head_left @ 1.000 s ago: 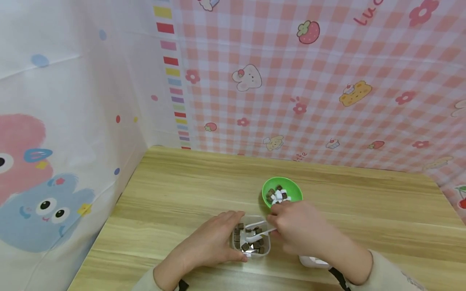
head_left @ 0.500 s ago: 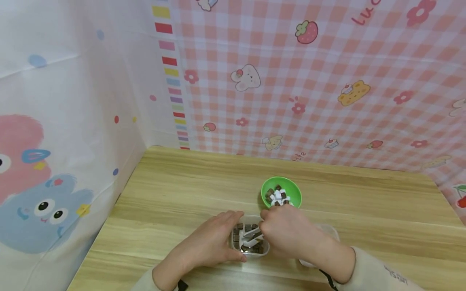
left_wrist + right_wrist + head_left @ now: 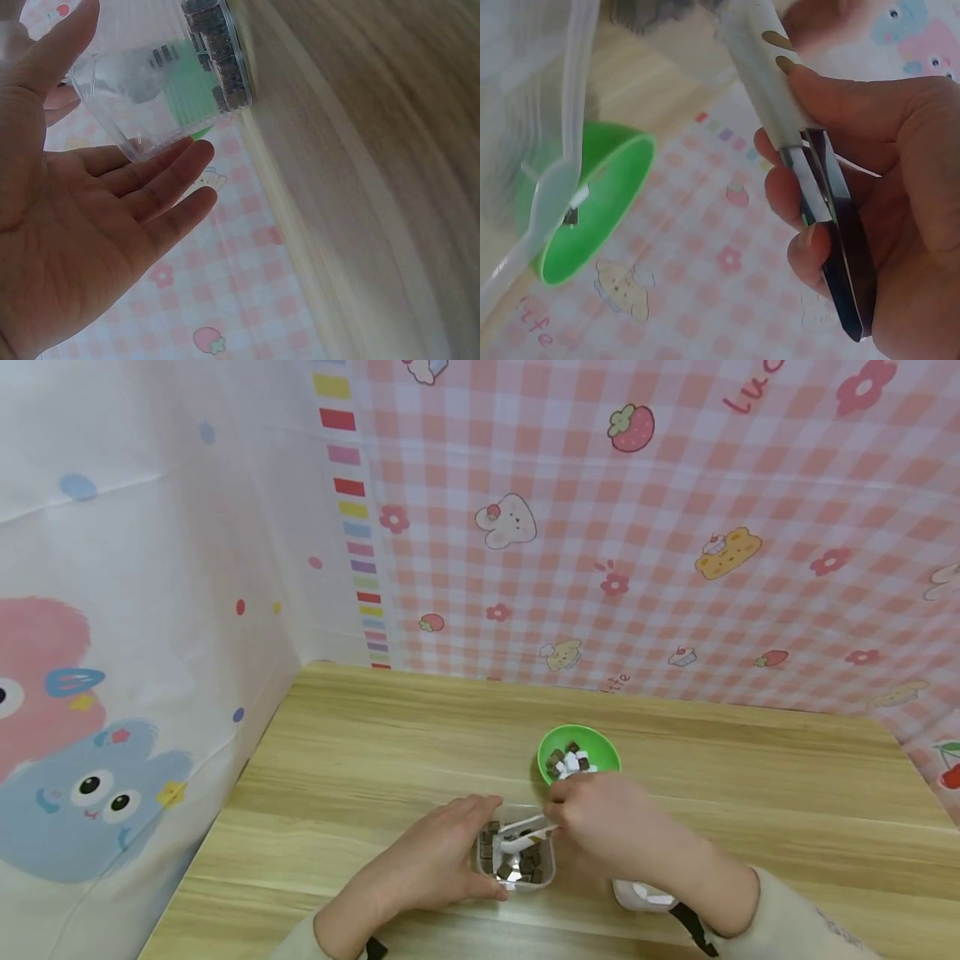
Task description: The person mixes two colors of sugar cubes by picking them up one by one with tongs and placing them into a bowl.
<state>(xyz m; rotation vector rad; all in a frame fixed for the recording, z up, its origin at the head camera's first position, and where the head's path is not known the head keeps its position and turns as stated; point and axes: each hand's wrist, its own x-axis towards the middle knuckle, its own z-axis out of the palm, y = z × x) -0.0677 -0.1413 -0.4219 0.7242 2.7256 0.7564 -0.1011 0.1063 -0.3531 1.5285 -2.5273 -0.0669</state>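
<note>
My left hand (image 3: 427,860) steadies a clear plastic box (image 3: 553,870) on the table, fingers at its far side and thumb at its near side. Dark brown cubes (image 3: 529,863) lie in the bottom of the box. My right hand (image 3: 622,827) grips a pair of tongs (image 3: 527,839) with white ends and dark metallic handles, seen close in the right wrist view (image 3: 832,225). The tongs' tips are over the cubes inside the box; whether they hold a cube I cannot tell. Just beyond the right hand sits a green bowl (image 3: 602,748) of white and brown cubes (image 3: 572,762).
A second clear box (image 3: 637,896) with white pieces stands partly hidden under my right forearm. The wooden table (image 3: 375,735) meets a pink checked cloth (image 3: 570,485) at the back and a white printed cloth (image 3: 150,610) at the left.
The right hand dipped left and down over the box, then came back slightly right. The gap between the tongs' tips has narrowed. The left hand and the box stay in place.
</note>
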